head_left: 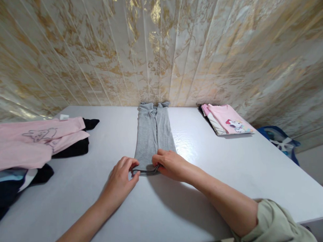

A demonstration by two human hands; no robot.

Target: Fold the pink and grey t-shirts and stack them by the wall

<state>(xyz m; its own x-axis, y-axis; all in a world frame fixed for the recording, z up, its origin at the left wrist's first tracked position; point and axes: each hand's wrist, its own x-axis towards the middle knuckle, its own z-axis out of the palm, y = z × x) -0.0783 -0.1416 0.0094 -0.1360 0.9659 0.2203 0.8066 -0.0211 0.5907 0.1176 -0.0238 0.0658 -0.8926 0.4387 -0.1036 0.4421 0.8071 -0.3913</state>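
Note:
A grey garment (148, 136), folded into a long narrow strip, lies flat in the middle of the white table, running from the back edge toward me. My left hand (121, 177) holds its near left corner, thumb below and fingers above the edge. Along the same near edge, my right hand (170, 165) has its fingers closed on the cloth, right of the middle. Between the hands the layers of the hem part slightly. The garment's near right corner is hidden by my right hand.
Pink and dark clothes (68, 134) lie loosely piled on the left of the white table (207, 190). Folded clothes (228, 120), a pink one with a cartoon print on top, sit at the back right. Beyond the right edge is a blue bag (282, 142). A gold-patterned curtain (147, 46) hangs behind.

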